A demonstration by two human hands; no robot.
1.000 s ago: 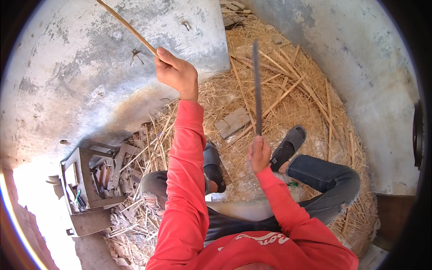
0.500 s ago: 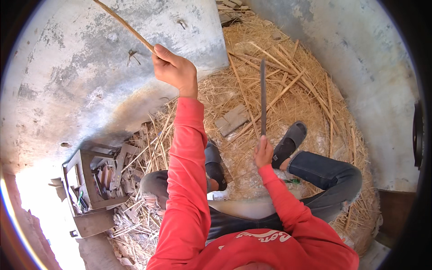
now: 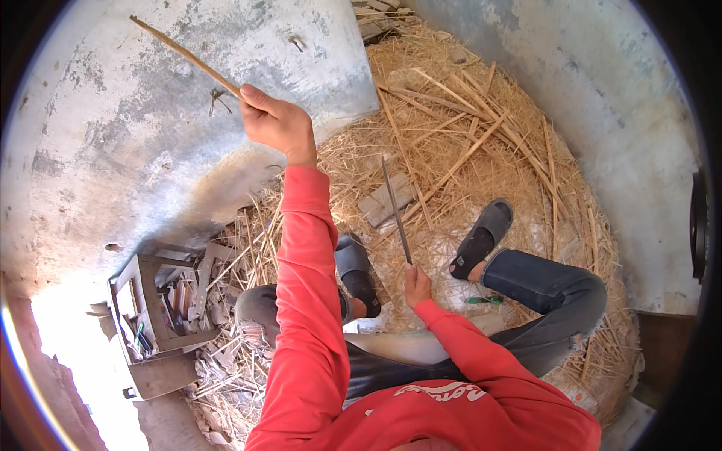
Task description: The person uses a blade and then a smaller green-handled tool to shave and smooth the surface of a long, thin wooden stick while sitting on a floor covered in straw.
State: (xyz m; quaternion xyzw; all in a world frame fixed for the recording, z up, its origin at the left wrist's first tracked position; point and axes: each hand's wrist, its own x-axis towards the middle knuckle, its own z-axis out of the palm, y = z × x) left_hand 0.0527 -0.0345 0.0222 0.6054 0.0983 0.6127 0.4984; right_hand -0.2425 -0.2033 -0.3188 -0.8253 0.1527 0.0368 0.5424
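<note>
**Operator:** Two items are in hand. Where does each one sit?

**Technician:** Left hand (image 3: 280, 124), raised toward the upper left of the frame, has its grip closed around one end of a long split cane strip (image 3: 184, 54). The strip runs up and left from the fist, in front of the grey concrete wall (image 3: 113, 150). Right hand (image 3: 418, 286), low and centre, has its grip closed on the handle of a long narrow blade (image 3: 395, 207), which points up the frame over the straw pile (image 3: 481, 143). Strip and blade are well apart.

**Operator:** How is the strip likely to handle?

**Technician:** Judged light and thin, since one hand carries it at arm's length from the end. It looks stiff enough to hold a nearly straight line unsupported, but a strip this slender will probably flex and whip at the free end. Split edges are likely splintery. Holding near the end gives reach; a hold nearer the middle would give better control.

**Operator:** And the blade?

**Technician:** Rigid metal, probably heavier than the strip. Take it by the handle only; whether the edge is sharp cannot be told from this view.

**Operator:** Surroundings?

**Technician:** The person sits with both feet in dark slippers (image 3: 483, 239) on the straw. More cut cane strips (image 3: 451, 158) lie across the pile, and a flat grey block (image 3: 387, 201) sits behind the blade. A small wooden crate (image 3: 154, 316) of scraps stands at the lower left.
</note>
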